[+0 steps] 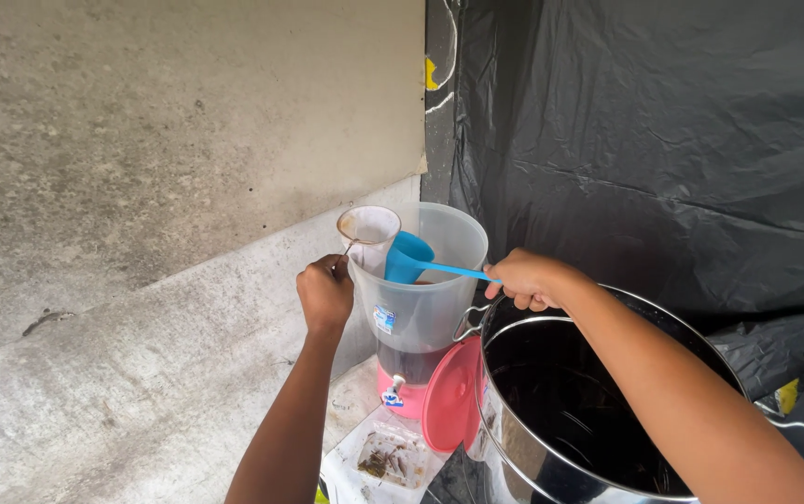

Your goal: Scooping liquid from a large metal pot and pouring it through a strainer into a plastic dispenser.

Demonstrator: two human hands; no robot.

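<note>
Over the mouth of the tall translucent plastic dispenser jug [425, 303], both hands are at work. The left hand [325, 292] is curled shut, pinching the thin wire handle of a small round cloth strainer [368, 227] whose ring sits at the jug's rim on its left side. The right hand [525, 278] is closed around the end of a bright blue plastic ladle [409, 259], whose scoop tips down inside the jug just right of the strainer. Dark liquid fills the jug's lower part, above a pink base with a small white tap [394, 386]. Leaning against the jug's right side stands a round red plastic lid [450, 396]. Right of that, under the right forearm, is a large shiny steel pot [514, 429] holding dark liquid. Below the jug lies a white tray with brownish scraps [385, 459]. Behind the jug rise a grey concrete wall [187, 121] and black plastic sheeting [654, 140].
</note>
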